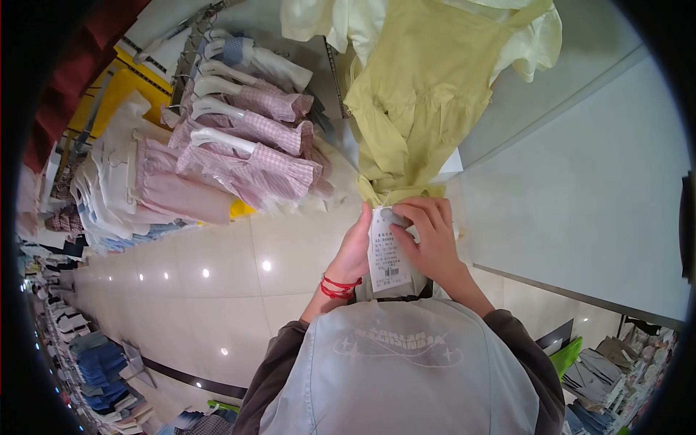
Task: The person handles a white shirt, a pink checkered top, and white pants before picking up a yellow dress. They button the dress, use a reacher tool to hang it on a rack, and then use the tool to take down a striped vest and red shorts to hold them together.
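A yellow-green garment [428, 80] with white puffed sleeves hangs in front of me, its lower part gathered towards my hands. A white printed paper tag [386, 261] with a barcode hangs at its bottom edge. My left hand [353, 250], with red cords on the wrist, holds the tag's left edge, thumb upright along it. From the other side, my right hand [431, 239] has its fingers curled and pinched around a small grey rounded piece [392, 217] at the tag's top. It looks like a security tag. The fingers behind the paper are hidden.
At left, pink checked clothes [279, 156] hang on white hangers from a rail, with pink skirts [174, 185] and white tops beside them. A large white panel [580, 188] stands to the right. Folded jeans [101, 370] lie at lower left above the tiled floor [217, 283].
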### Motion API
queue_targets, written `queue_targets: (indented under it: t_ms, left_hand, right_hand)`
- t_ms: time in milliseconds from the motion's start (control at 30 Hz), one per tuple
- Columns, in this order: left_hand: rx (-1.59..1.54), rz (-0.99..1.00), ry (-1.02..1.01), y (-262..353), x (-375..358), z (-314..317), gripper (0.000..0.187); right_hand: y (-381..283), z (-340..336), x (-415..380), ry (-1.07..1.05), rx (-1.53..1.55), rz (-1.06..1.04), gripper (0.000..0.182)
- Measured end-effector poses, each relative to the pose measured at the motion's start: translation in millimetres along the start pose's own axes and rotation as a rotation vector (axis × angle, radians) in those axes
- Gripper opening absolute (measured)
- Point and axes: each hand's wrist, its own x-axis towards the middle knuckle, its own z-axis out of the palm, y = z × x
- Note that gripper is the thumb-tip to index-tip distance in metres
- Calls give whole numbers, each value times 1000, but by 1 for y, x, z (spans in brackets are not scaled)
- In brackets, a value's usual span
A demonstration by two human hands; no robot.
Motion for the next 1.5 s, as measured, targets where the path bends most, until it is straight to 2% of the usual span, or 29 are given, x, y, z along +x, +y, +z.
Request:
queue_targets:
  t_ms: [100,200,300,400,500,600,700,800,900,1000,1100,1200,1300,1400,1500]
  left_hand:
    - [120,-21,39,-3,-1,-9,61]
    - [269,-82,20,1,-3,-19,56]
    - [449,-148,-52,5,-12,-31,49]
    - [880,-66,-165,-3,-16,-52,44]
    - [957,-105,-145,2,-29,-55,39]
    - [955,-72,-141,8,-42,-59,39]
    - [1074,-102,-143,21,-57,-68,38]
    - [894,65,23,23,-73,-104,39]
    - [881,135,271,33,-92,-127,42]
    - [1075,100,564,41,-112,-139,42]
    - [1235,180,751,43,-124,-172,43]
    - [1348,335,985,45,-129,-209,45]
    - [1298,350,1108,45,-133,-238,45]
    - [1312,285,1127,44,-135,-258,46]
    - [1252,189,1135,38,-134,-272,47]
  right_hand:
    - [6,6,-4,-44,37,7,25]
    - [14,-4,-10,-186,334,257,22]
    - [38,2,-10,-98,354,361,20]
    - [75,16,3,-25,199,342,24]
    - [118,39,18,-55,57,181,34]
    - [159,80,27,-177,132,101,44]
    - [156,107,41,-309,273,263,50]
    - [145,125,44,-276,321,198,53]
    - [131,136,50,-268,167,182,54]
    - [141,155,63,-258,-122,15,53]
    - [135,158,71,-388,-262,-55,50]
    - [123,164,76,-317,-152,12,45]
    - [89,148,89,-98,-22,-129,37]
    - [62,136,98,-59,31,-352,32]
    - [49,140,95,-206,-94,-440,32]
